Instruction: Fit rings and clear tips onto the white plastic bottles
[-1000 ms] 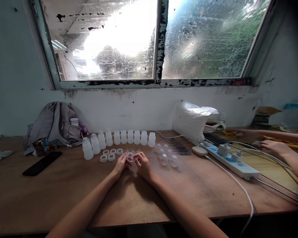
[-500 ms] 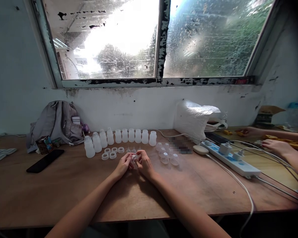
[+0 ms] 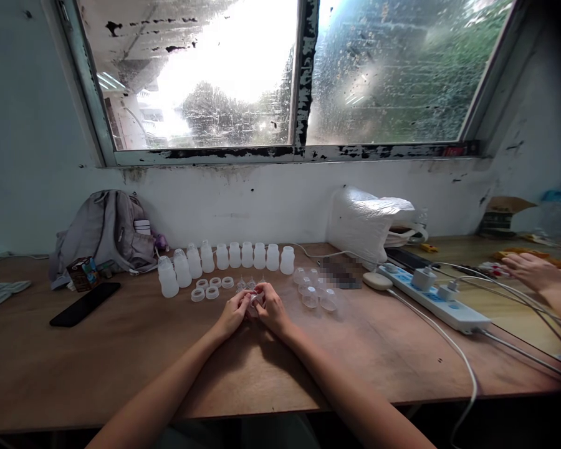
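Observation:
Between them, my left hand (image 3: 235,310) and my right hand (image 3: 271,308) grip a small clear ring-shaped part (image 3: 254,300) at the middle of the table, the fingers of both closed around it. Just behind the fingers stand a few clear nipple-like pieces (image 3: 240,284), partly hidden. Several white rings (image 3: 212,292) lie to the left of my left hand. Farther back, frosted bottles (image 3: 247,255) stand in a curved row, some at the left end with tops on. Clear domed caps (image 3: 309,297) rest to the right of my right hand.
A grey backpack (image 3: 115,231), a small box (image 3: 83,274) and a black phone (image 3: 85,304) are at left. On the right are a white foil bag (image 3: 359,221), a round white device (image 3: 377,282), a power strip (image 3: 449,308) with cables and another person's hand (image 3: 530,271).
My hands stay almost in place, with slight finger movement around the clear part. At the far right, one of the other person's hands has left the yellow pieces and the other has shifted.

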Motion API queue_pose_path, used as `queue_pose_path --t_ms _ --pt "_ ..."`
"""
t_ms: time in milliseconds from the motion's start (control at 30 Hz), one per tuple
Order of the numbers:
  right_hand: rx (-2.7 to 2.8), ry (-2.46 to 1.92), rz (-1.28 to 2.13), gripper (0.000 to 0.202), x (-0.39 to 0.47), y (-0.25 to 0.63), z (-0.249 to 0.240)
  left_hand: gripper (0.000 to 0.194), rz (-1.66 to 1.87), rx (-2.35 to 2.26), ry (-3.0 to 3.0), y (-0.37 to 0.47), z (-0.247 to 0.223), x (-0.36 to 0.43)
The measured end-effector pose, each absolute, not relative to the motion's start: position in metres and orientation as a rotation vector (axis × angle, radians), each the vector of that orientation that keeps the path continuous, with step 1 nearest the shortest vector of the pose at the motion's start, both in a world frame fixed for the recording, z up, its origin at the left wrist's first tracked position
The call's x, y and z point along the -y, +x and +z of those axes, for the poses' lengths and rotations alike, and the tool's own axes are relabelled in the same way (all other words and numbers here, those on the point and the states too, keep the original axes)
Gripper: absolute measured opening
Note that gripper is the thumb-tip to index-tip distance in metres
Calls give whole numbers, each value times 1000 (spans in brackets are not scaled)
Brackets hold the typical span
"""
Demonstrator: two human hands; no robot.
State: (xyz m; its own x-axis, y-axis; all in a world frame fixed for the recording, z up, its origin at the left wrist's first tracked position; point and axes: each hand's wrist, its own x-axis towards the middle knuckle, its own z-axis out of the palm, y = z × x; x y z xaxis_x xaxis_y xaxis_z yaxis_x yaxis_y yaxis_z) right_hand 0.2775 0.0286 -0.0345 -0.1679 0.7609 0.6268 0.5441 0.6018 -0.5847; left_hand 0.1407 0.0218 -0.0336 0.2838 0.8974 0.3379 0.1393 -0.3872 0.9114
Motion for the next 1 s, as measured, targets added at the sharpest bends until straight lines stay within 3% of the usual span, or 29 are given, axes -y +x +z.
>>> queue_pose_path --t_ms 467,1000 --pt "1774 -1123 632 19 -34 278 -36 42 1108 -1017 1742 144 -34 -19" --pt "1785 -1204 593 15 -43 279 -41 36 1080 -1068 1719 149 -32 -19"
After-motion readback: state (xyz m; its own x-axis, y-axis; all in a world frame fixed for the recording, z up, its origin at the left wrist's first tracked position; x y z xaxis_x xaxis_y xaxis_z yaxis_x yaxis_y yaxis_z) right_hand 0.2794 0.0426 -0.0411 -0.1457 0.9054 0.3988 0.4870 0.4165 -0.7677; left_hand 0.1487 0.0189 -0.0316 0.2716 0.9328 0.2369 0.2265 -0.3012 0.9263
